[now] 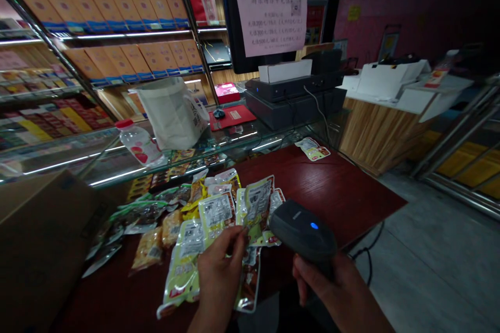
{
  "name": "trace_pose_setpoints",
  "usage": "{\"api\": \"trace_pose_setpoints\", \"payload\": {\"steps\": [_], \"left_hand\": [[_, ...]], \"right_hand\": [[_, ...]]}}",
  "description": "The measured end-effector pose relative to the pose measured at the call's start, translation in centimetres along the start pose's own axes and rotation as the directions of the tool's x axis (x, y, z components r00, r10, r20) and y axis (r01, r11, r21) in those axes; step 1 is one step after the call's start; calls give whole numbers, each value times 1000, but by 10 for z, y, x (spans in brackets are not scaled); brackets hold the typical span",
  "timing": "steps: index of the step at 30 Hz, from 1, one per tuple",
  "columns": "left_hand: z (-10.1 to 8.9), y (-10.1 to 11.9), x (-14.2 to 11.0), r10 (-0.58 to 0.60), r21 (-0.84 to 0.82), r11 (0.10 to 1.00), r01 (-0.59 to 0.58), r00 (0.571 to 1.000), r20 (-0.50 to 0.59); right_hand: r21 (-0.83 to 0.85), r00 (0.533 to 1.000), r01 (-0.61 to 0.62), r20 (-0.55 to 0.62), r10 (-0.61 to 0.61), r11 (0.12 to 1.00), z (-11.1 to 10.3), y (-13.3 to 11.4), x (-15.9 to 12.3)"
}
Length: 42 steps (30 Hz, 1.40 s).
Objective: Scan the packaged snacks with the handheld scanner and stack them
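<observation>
My right hand (324, 281) is wrapped round the handle of a black barcode scanner (302, 229) with a blue light on top. Its head points left toward a snack packet (258, 203), which my left hand (224, 260) pinches by its lower edge. The packet is tilted up, with its printed back facing me. Under and around my left hand lie more pale green and silver packets (185, 260). Small bags of yellowish food (148, 250) and dark snack pouches (144, 213) lie farther left. One packet (312, 149) lies apart at the table's far end.
A cardboard box (47, 239) stands at the left of the dark red table (351, 197). Beyond are a glass counter with a red-capped bottle (138, 143), a white bag (172, 114), and a monitor (230, 31) with a paper notice. A cable hangs at the right.
</observation>
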<state>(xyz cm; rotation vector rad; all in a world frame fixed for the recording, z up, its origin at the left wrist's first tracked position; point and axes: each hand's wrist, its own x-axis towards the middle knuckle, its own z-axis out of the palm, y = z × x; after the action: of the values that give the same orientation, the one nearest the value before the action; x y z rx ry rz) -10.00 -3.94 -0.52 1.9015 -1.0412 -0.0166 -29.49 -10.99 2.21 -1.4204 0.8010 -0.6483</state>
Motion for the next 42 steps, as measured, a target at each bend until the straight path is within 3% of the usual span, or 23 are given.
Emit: {"api": "trace_pose_setpoints", "payload": {"steps": [8,13,17,19,22,25,30,33,36,38,42], "left_hand": [[4,7,3,13,86,996,-11,1000,-28],[6,14,10,-30,39,999,28,998,56],[19,33,47,-148,-201,960,195,962,229],[36,46,77,-238,-356,862,362,908,346],[75,58,125,-382,-484,616,622,773,507],[123,61,163,-437,-496,489,717,694,572],[191,62,197,-487,-513,348,784,619,616],[217,65,206,-505,-513,319,796,602,619],[234,66,212,-507,-506,339,793,607,612],[243,65,216,-512,-472,376,798,603,612],[253,63,222,-527,-339,490,803,582,619]], "right_hand": [[-14,1000,13,2,-13,1000,-8,0,2],[-86,999,27,48,-23,996,-20,9,8],[2,999,7,-41,-7,1000,-32,15,16],[48,989,-3,-146,10,999,-38,16,20],[128,970,-7,-240,37,992,-48,19,22],[157,955,-14,-291,60,988,-60,28,24],[97,964,-67,-250,89,993,-76,43,26],[98,964,-98,-239,120,990,-80,41,27],[110,937,-102,-324,133,989,-77,33,27],[105,918,-87,-378,121,991,-74,28,28],[132,918,-77,-377,122,988,-73,27,30]]}}
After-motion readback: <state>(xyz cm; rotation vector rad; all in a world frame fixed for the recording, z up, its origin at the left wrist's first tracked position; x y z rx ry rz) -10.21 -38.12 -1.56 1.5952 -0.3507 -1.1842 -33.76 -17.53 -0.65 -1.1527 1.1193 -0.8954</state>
